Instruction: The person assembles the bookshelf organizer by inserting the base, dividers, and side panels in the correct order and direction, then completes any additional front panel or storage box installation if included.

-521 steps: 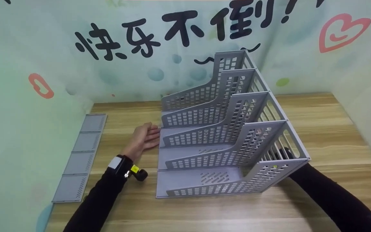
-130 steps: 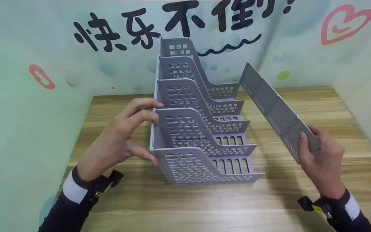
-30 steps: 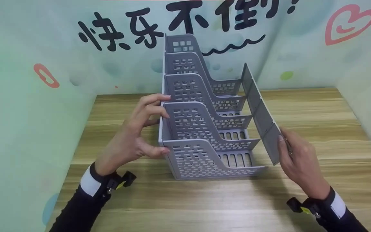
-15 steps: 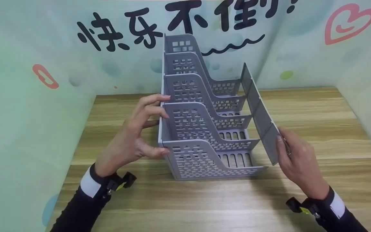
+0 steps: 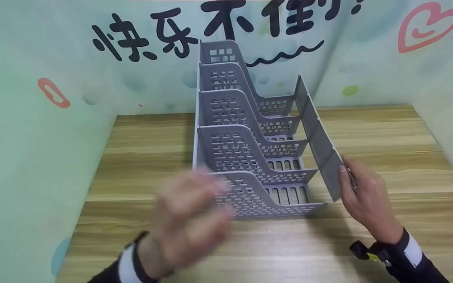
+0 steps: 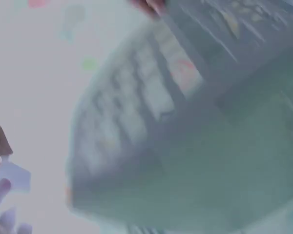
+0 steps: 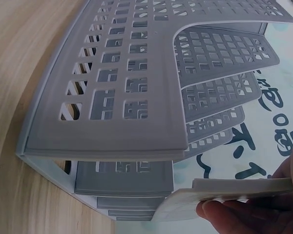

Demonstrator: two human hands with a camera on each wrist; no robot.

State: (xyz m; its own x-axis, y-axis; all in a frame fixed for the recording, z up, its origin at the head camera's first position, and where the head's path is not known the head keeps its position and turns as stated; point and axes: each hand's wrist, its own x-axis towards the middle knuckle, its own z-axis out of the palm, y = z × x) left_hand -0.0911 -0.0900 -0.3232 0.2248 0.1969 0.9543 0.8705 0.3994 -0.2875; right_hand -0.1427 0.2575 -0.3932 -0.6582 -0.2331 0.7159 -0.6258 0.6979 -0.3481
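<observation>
A grey plastic file organizer [image 5: 228, 147] with tall perforated dividers stands on the table, its high back to the left and low open front to the right. My right hand [image 5: 364, 196] pinches the near end of a long grey segmented panel [image 5: 316, 131] between thumb and fingers. The panel slants upright along the organizer's front, its far end by the rear divider and its near end apart from the nearest one. My left hand [image 5: 191, 224], blurred by motion, holds nothing and is in front of the organizer's near left corner, hiding part of it.
The wooden table [image 5: 144, 157] meets a pale printed backdrop [image 5: 151, 86] behind and at both sides. A small camera [image 5: 360, 249] is strapped to the right wrist.
My left hand has let go of the organizer's back and swung toward me and to the right. The right hand and panel stay put over the last second; earlier the panel was farther right.
</observation>
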